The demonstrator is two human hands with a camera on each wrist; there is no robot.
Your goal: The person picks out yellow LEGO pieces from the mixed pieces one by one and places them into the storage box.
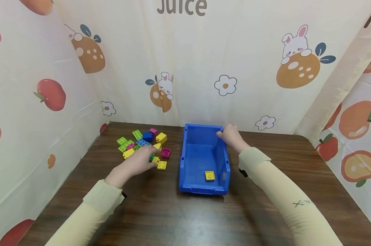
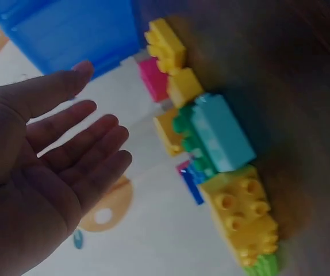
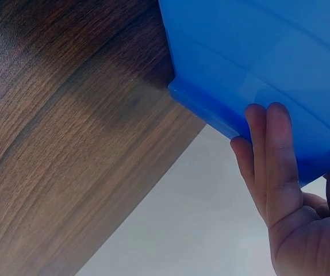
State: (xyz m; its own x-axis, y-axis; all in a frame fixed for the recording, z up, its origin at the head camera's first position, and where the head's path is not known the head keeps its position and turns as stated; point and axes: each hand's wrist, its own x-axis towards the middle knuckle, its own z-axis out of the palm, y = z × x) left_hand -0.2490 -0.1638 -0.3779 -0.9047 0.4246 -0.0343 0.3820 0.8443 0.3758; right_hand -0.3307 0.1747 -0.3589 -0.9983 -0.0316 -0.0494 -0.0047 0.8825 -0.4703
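Note:
A blue plastic bin (image 1: 199, 153) stands on the table with one yellow toy brick (image 1: 209, 176) lying inside, close to its low front lip. My right hand (image 1: 233, 137) grips the bin's right rim near the back corner, its straight-looking fingers (image 3: 279, 155) against the outer wall in the right wrist view. Over the near side of a loose pile of toy bricks hovers my left hand (image 1: 137, 160), partly hiding them. In the left wrist view its fingers are spread and hold nothing. Nearest to it lie a flat yellow brick (image 1: 162, 165) and a magenta brick (image 1: 165, 153).
Farther back in the pile are a dark blue brick (image 1: 148, 136), a yellow brick (image 1: 161, 138) and several lime green ones (image 1: 122, 141). A printed curtain (image 1: 197, 61) hangs behind the dark wooden table (image 1: 161, 212) and along both sides.

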